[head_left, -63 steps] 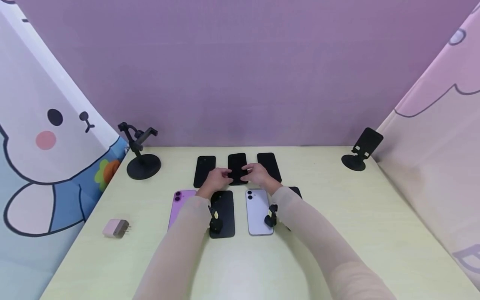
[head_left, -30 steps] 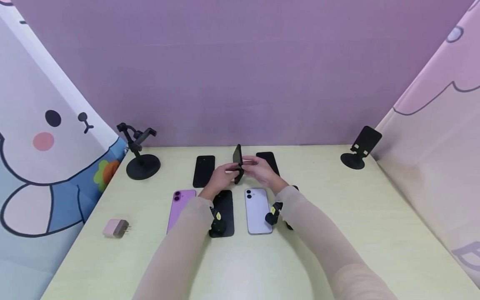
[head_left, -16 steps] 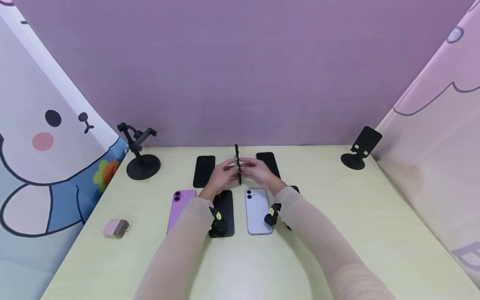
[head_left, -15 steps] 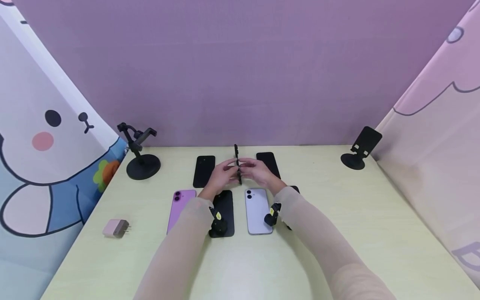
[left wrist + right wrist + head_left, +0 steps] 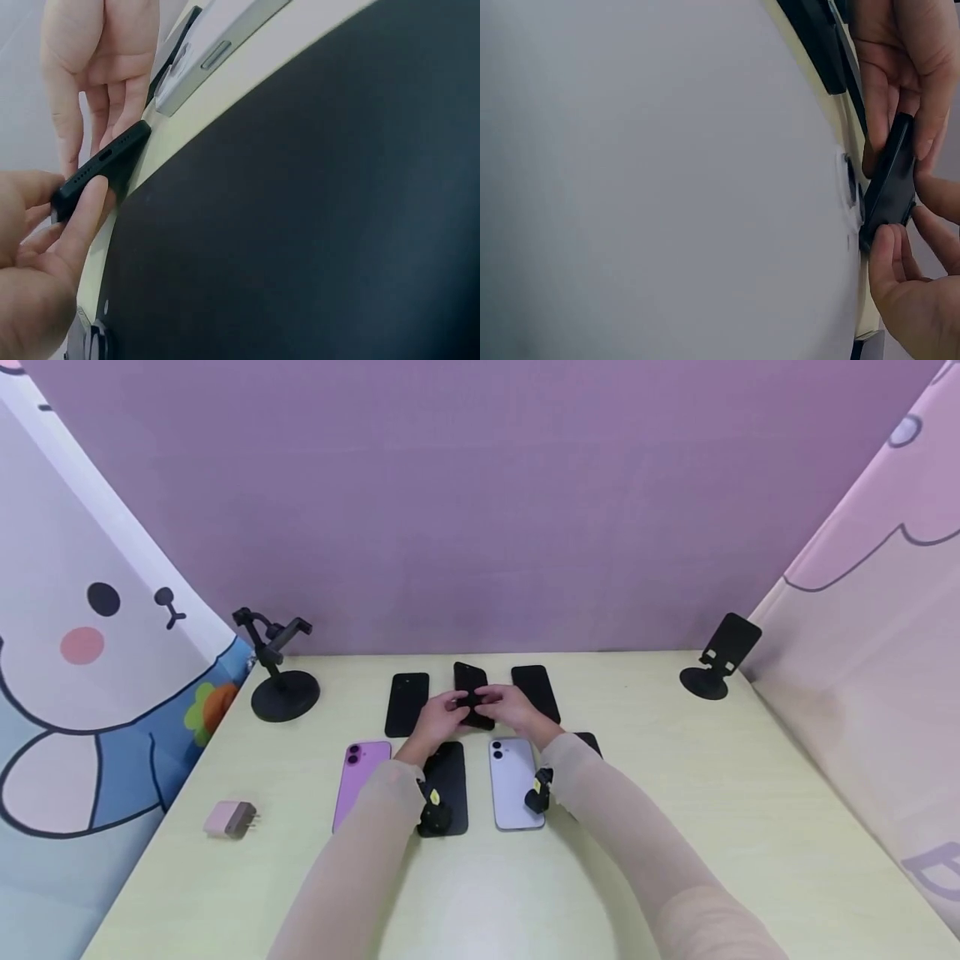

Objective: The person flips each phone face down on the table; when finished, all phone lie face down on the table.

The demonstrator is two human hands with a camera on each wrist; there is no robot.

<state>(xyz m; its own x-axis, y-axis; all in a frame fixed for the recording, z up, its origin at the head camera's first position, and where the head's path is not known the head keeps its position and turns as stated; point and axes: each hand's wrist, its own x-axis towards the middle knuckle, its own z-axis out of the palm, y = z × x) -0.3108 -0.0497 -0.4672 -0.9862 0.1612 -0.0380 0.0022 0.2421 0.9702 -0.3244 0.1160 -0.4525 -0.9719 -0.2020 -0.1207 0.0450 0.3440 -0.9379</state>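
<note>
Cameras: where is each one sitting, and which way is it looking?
Head: worn up high, looking down the pale yellow table; both sleeved arms show.
Left wrist: low beside the table, facing the left hand.
Right wrist: low, facing the right hand.
Shared: all three see both hands holding the middle black phone.

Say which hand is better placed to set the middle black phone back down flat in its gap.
Probably left. Both hands pinch the black phone; the left hand grips its near end, right hand reaches across from the side. Close call.
</note>
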